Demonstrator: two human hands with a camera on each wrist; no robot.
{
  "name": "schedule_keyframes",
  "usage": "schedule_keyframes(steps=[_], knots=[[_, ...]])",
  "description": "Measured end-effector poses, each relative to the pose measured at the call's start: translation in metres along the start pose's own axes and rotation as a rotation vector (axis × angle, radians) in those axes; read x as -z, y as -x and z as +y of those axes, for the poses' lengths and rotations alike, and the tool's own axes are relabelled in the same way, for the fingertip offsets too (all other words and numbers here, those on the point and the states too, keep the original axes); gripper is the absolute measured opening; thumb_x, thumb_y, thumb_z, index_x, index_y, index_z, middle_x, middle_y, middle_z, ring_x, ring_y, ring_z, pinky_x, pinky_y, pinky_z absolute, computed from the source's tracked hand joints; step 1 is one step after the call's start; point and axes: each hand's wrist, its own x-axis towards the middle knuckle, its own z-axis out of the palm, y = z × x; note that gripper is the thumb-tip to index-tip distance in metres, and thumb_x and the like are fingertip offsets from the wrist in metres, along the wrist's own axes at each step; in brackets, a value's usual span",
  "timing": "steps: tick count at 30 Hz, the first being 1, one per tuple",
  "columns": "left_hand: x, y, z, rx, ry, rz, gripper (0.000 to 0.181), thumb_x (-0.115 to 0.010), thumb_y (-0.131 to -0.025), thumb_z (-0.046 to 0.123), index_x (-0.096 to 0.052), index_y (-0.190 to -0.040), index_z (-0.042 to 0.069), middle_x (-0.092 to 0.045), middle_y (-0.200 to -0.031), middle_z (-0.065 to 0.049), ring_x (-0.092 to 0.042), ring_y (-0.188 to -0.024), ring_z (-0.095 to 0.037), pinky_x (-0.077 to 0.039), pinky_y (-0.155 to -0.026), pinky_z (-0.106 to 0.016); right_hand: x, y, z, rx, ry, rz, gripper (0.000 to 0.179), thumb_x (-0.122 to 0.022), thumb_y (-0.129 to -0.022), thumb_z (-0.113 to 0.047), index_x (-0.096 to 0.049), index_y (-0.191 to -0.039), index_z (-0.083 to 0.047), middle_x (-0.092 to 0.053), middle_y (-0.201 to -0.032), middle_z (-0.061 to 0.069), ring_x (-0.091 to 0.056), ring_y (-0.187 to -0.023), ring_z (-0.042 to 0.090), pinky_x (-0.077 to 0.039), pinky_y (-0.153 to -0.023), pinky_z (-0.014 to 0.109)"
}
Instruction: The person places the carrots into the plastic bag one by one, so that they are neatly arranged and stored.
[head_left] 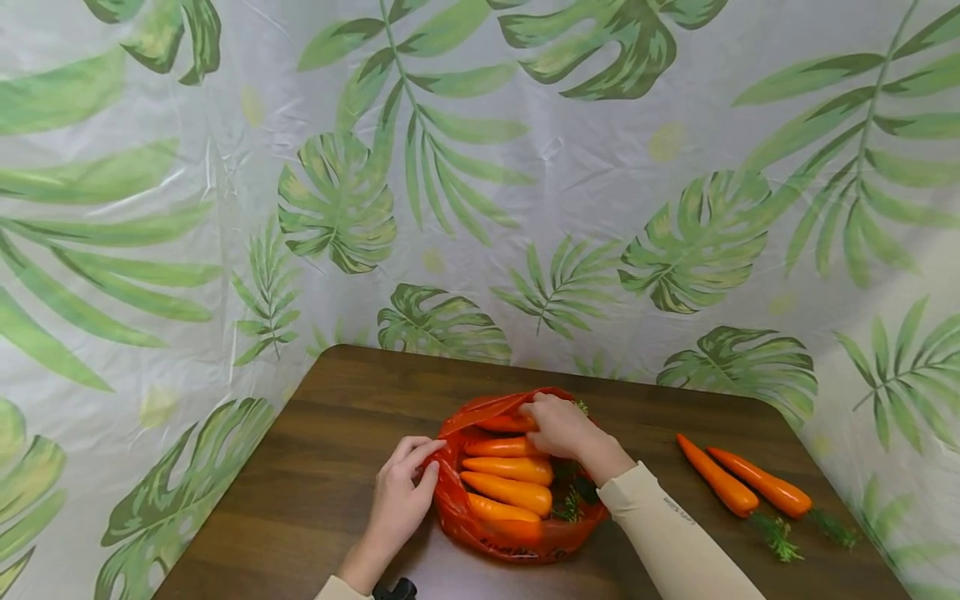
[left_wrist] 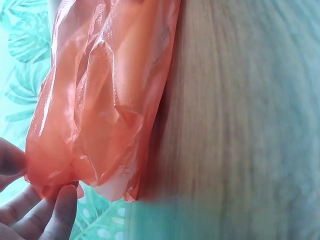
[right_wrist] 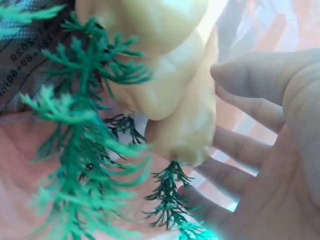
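Note:
An orange-red plastic bag (head_left: 450,500) lies on its side on the table, its mouth spread. Several orange carrots (head_left: 506,469) lie in a row inside, with green leafy tops (right_wrist: 82,115) showing. My left hand (head_left: 401,492) pinches the bag's left edge between thumb and fingers; the left wrist view shows the crumpled plastic (left_wrist: 100,100) there. My right hand (head_left: 562,427) reaches into the bag at the far side. Its thumb meets the edge of the outermost carrot (right_wrist: 187,117) and its fingers pass behind it; their tips are hidden.
Two more carrots (head_left: 716,475) with green tops lie on the brown wooden table (head_left: 360,392), to the right of the bag. A leaf-patterned sheet (head_left: 555,158) hangs behind the table. A small black object (head_left: 397,589) shows by the left wrist.

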Motion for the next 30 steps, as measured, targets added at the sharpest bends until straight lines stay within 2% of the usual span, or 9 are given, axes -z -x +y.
schedule_keyframes(steps=[4,8,15,19,24,26,30], knots=[[0.0,0.0,0.0,-0.001,0.007,0.008,0.034,-0.073,-0.086,-0.004,-0.076,-0.115,0.014,-0.063,-0.111,0.003,-0.064,-0.092,-0.011,-0.058,-0.073,-0.026,0.003,0.001,0.0,0.009,0.024,0.021,0.04,-0.072,-0.092,-0.019,-0.066,-0.13,-0.011,-0.059,-0.11,0.008,-0.059,-0.099,0.028,-0.053,-0.083,0.043],[0.0,-0.001,0.001,0.007,0.01,0.001,0.033,-0.073,-0.087,-0.003,-0.076,-0.115,0.014,-0.063,-0.111,0.003,-0.064,-0.093,-0.011,-0.059,-0.074,-0.027,0.003,0.002,0.0,-0.006,0.035,0.011,0.042,-0.071,-0.093,-0.02,-0.064,-0.133,-0.011,-0.061,-0.117,0.01,-0.06,-0.105,0.03,-0.053,-0.087,0.045],[0.0,0.0,0.002,0.013,0.013,-0.001,0.033,-0.073,-0.087,-0.003,-0.077,-0.115,0.014,-0.064,-0.11,0.003,-0.064,-0.093,-0.011,-0.059,-0.074,-0.027,-0.003,0.004,0.001,-0.074,-0.057,-0.091,0.046,-0.065,-0.097,-0.021,-0.058,-0.14,-0.008,-0.058,-0.137,0.014,-0.054,-0.127,0.034,-0.043,-0.106,0.051],[0.0,0.0,0.002,0.009,0.008,0.004,0.033,-0.073,-0.086,-0.003,-0.077,-0.114,0.013,-0.063,-0.11,0.003,-0.064,-0.092,-0.011,-0.059,-0.074,-0.027,-0.004,0.003,0.001,-0.088,-0.079,-0.138,0.048,-0.062,-0.1,-0.028,-0.056,-0.143,-0.008,-0.056,-0.141,0.013,-0.05,-0.132,0.033,-0.038,-0.11,0.051],[0.0,0.0,0.003,0.018,0.006,0.004,0.031,-0.072,-0.087,-0.002,-0.077,-0.113,0.014,-0.063,-0.11,0.003,-0.063,-0.092,-0.011,-0.058,-0.073,-0.026,-0.003,0.006,0.001,-0.092,-0.101,-0.227,0.061,-0.059,-0.1,-0.041,-0.046,-0.151,-0.009,-0.045,-0.152,0.015,-0.038,-0.142,0.034,-0.03,-0.115,0.052],[0.0,0.0,0.003,0.016,0.011,0.008,0.031,-0.072,-0.087,-0.002,-0.077,-0.113,0.013,-0.063,-0.11,0.003,-0.064,-0.092,-0.011,-0.058,-0.073,-0.026,0.0,0.007,0.001,-0.086,-0.128,-0.212,0.063,-0.06,-0.1,-0.041,-0.045,-0.152,-0.009,-0.044,-0.153,0.014,-0.036,-0.143,0.034,-0.029,-0.116,0.051],[0.001,0.0,0.004,0.004,0.017,0.017,0.031,-0.072,-0.087,-0.003,-0.077,-0.113,0.013,-0.063,-0.11,0.002,-0.064,-0.092,-0.011,-0.058,-0.072,-0.026,0.007,0.01,0.002,-0.04,-0.154,-0.107,0.055,-0.066,-0.098,-0.034,-0.053,-0.146,-0.011,-0.053,-0.145,0.011,-0.046,-0.136,0.032,-0.035,-0.112,0.05]])
